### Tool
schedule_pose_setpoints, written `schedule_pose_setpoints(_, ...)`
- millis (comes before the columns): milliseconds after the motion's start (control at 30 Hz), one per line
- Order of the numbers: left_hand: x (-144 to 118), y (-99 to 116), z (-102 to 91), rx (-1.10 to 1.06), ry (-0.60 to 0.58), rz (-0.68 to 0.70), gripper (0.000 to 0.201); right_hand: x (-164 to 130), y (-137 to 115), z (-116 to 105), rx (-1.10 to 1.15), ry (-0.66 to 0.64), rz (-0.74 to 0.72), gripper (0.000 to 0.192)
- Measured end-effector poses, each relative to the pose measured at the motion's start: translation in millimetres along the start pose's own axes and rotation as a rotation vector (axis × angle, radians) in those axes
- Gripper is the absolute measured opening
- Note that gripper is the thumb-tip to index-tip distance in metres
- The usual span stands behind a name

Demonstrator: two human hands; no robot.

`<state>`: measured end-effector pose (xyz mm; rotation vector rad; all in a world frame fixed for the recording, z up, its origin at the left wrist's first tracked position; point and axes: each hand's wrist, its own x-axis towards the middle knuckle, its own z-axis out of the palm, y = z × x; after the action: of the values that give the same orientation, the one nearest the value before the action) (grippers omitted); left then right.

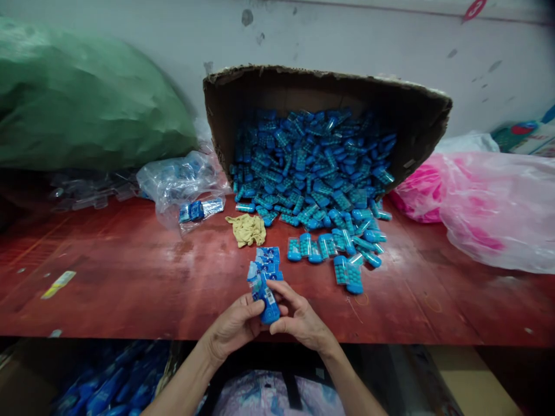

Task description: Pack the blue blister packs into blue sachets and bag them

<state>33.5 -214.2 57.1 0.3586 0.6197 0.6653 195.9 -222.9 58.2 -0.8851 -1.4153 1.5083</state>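
Observation:
Close to the table's front edge, a small blue candy dispenser [269,307] with a printed label and a barcode is held between my two hands. My left hand [239,321] grips it from the left, thumb on its face. From the right, my right hand [301,318] pinches it with thumb and fingers. Just beyond my fingers lie several blue printed sleeves [269,258], partly overlapped by the held piece. Loose clear dispensers with blue caps and blue-green pellets [340,270] lie to the right. A crumpled yellowish cloth [247,230] rests behind the sleeves.
A tipped cardboard box [327,86] spills many dispensers onto the red table [130,289]. A green sack [87,104] and a clear plastic bag [177,179] are at left, pink-and-white bags [485,202] at right. Below the table, blue packets [113,381] fill a container.

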Motion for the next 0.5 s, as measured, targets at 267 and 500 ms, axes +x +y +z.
schedule_pose_setpoints(267, 3, -27, 10.8, -0.141, 0.182, 0.181, 0.014, -4, 12, 12, 0.019, 0.162, 0.129, 0.052)
schedule_pose_setpoints(500, -16, 10, -2.0, 0.016, 0.516, 0.376, 0.020, 3, 15, 4, -0.308, 0.155, -0.001, 0.043)
